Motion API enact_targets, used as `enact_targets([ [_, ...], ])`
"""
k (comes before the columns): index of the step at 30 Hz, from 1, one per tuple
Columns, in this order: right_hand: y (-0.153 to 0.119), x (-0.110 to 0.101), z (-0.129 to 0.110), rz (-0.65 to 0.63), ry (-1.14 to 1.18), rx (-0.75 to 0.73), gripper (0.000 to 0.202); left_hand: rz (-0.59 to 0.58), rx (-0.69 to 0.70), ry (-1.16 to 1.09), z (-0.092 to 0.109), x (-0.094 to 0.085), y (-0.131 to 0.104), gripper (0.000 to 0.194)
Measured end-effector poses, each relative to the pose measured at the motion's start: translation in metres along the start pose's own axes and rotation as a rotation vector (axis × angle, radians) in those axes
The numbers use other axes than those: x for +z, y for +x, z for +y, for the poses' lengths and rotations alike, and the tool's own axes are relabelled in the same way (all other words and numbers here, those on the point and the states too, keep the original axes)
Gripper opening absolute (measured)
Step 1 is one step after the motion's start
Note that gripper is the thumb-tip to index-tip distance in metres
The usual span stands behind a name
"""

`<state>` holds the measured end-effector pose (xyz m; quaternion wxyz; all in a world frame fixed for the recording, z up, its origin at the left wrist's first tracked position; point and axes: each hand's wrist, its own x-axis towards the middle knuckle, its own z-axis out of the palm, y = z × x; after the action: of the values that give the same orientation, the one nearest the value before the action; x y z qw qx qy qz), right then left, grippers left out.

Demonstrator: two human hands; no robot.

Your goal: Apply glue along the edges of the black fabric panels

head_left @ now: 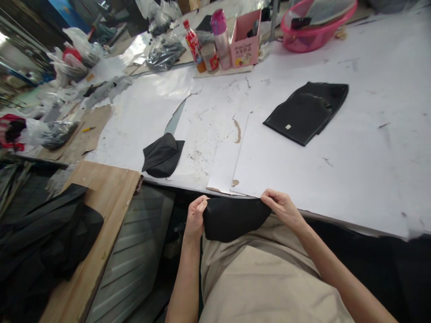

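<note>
Between my two hands, a black piece of material (pixel 235 219) is stretched over my lap, just in front of the table's edge. My left hand (pixel 196 217) pinches its upper left corner. The upper right corner is pinched by my right hand (pixel 280 207). On the white-covered table (pixel 353 179), a folded black piece (pixel 163 156) lies to the left near the front edge. A larger flat black piece (pixel 308 112) with a small white mark rests farther back on the right.
A wooden board (pixel 111 188) with a heap of black material (pixel 50 237) is at the left. Along the back stand a red-labelled bottle (pixel 194 45), a purple-capped bottle (pixel 221 38), a pink box (pixel 245 40) and a pink basin (pixel 313 38). Plastic bags (pixel 164 51) lie back left.
</note>
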<state>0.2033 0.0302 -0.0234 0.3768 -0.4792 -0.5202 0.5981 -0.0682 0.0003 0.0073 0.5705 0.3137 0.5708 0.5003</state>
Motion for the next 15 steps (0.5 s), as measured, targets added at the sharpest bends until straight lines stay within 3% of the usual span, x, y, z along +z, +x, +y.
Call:
enact_targets([
  [6,-0.002,0.024,0.002,0.217,0.318,0.189,0.05,0.097,0.033,-0.048,-0.001,0.013,-0.001,0.035],
  [10,0.0,0.03,0.001,0.246,0.484,0.315,0.052,0.132,0.031,-0.068,-0.007,0.02,-0.003,0.035],
  [15,0.001,0.025,0.002,0.24,0.456,0.351,0.051,0.133,0.037,-0.005,-0.016,0.019,-0.003,0.035],
])
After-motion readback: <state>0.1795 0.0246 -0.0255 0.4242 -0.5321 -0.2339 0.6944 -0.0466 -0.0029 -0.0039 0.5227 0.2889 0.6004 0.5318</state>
